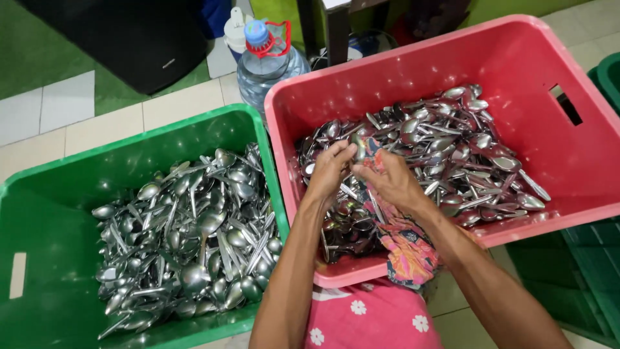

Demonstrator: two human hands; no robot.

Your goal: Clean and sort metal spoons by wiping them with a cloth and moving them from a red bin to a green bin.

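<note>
Currently spoon [358,148] pinched upright between left hand [329,169] and right hand [392,181] over pink crate [516,45]; both grips closed on it, patterned cloth [403,239] draped under right. Green crate [129,139] of spoons lies left, nearer left hand.

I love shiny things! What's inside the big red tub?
The red plastic tub holds a heap of shiny metal spoons and a colourful patterned cloth. Both hands hide some spoons, and the tub's bottom beneath the heap cannot be seen.
</note>
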